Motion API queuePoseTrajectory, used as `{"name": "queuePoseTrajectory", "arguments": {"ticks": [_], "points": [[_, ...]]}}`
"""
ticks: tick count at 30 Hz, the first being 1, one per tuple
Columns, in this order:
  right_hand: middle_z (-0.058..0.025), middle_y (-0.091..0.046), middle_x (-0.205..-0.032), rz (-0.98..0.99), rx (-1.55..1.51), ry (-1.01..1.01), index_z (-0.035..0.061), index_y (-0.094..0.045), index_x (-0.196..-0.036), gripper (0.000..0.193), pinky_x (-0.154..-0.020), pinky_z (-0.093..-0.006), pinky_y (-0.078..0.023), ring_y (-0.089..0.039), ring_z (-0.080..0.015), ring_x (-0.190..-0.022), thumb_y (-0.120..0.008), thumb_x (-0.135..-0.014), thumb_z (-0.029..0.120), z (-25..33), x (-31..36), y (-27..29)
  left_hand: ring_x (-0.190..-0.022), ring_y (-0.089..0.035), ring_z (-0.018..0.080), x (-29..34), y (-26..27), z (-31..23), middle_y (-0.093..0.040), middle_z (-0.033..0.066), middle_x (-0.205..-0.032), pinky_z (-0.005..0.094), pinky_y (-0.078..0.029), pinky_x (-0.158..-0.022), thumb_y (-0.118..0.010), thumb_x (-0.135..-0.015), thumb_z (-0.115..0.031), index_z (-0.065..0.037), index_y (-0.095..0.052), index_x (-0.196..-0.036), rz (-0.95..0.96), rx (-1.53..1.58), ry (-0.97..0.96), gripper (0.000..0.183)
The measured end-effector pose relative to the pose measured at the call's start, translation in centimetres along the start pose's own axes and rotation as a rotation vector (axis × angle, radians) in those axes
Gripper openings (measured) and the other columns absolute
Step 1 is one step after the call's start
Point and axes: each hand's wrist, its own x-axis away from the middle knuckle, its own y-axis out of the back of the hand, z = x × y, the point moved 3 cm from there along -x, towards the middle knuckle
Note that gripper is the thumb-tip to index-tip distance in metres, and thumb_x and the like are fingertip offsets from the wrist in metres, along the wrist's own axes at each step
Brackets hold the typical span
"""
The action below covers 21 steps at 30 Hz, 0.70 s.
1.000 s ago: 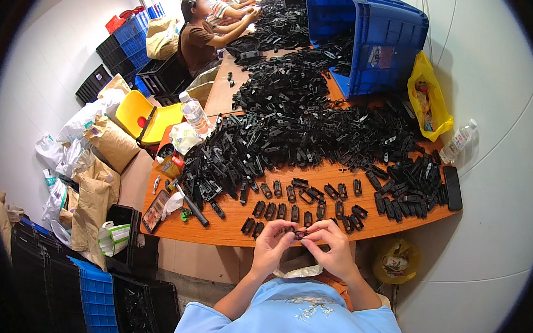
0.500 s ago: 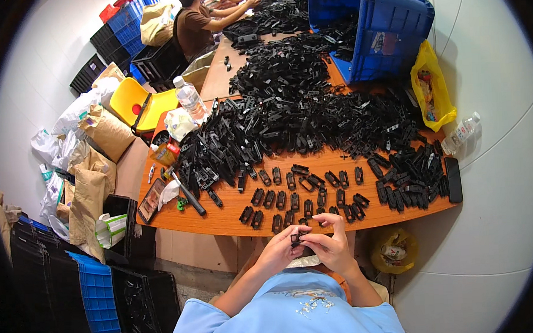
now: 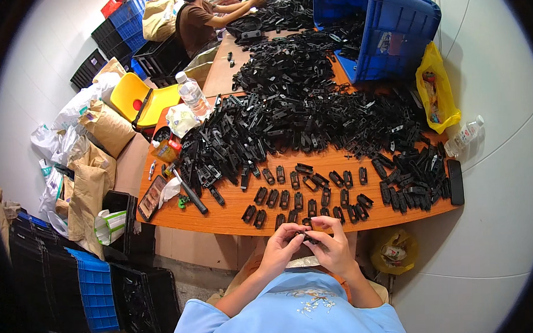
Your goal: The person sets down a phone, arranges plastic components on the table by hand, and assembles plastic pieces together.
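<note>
Basically a two-hand pinch. Left hand (image 3: 277, 254) and right hand (image 3: 335, 250) meet fingertip to fingertip on one small black part (image 3: 306, 237), held just off the near edge of the table (image 3: 230, 221), in front of the wearer's shirt (image 3: 272, 297). Grip is narrow on both sides. Fingers cover most of the part, so can't tell its orientation or whether it's one piece or two.

Main risk, my read: a slip. Cause would be small contact area plus the two hands loading it unevenly. The grip is on the wearer's side of the edge, so a dropped part could go to the lap or floor rather than the tabletop.

Just beyond the grip: loose rows of black housings (image 3: 326, 196), nearest ones almost under the fingertips. A knuckle could knock those out of line or over the edge.

Right of the grip: black cluster (image 3: 416, 187), near the rows. Left of it: dark-handled tool (image 3: 191, 193) and phone (image 3: 153, 197); a wide elbow could nudge either.

Farther ahead: big black pile (image 3: 300, 117), heaped and loose. If it slid toward the grip, rows and pile could mix. Behind that, blue crate (image 3: 398, 39), tipped on its side; a bump there could set off a slide.
</note>
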Motion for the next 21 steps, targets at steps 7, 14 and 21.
{"name": "queuePoseTrajectory", "arguments": {"ticks": [7,14,21], "points": [[-0.0111,-0.047,-0.099,0.048,-0.166,-0.086,0.0026,-0.060,-0.107,0.032,-0.073,-0.0293,-0.049,-0.056,-0.0211,-0.083,-0.064,-0.076,-0.002,0.6,1.1,0.1,-0.100,-0.050,0.0126,0.2,0.6,-0.2,-0.054,0.0100,-0.109,0.0268,-0.039,-0.090,-0.055,-0.086,-0.002,-0.003,-0.052,-0.096,0.019,-0.113,-0.179,0.011],[-0.0094,-0.056,-0.093,-0.016,-0.196,-0.271,0.0016,-0.066,-0.090,0.022,-0.057,-0.0242,-0.050,-0.060,-0.0159,-0.072,-0.069,-0.069,-0.005,-0.7,3.1,-0.2,-0.100,-0.052,0.0135,0.2,1.5,1.0,-0.055,0.0117,-0.107,0.0269,-0.041,-0.089,-0.055,-0.085,-0.001,-0.002,-0.052,-0.094,-0.002,-0.176,-0.193,0.009],[-0.0073,-0.056,-0.090,-0.017,0.039,-0.057,0.0048,-0.064,-0.088,0.026,-0.059,-0.0306,-0.046,-0.057,-0.0213,-0.073,-0.070,-0.065,-0.002,-0.8,4.0,-0.7,-0.103,-0.054,0.0179,-0.1,1.9,2.0,-0.058,0.0153,-0.109,0.0310,-0.041,-0.092,-0.055,-0.085,-0.001,0.001,-0.052,-0.098,-0.014,-0.142,-0.037,0.013]]}}
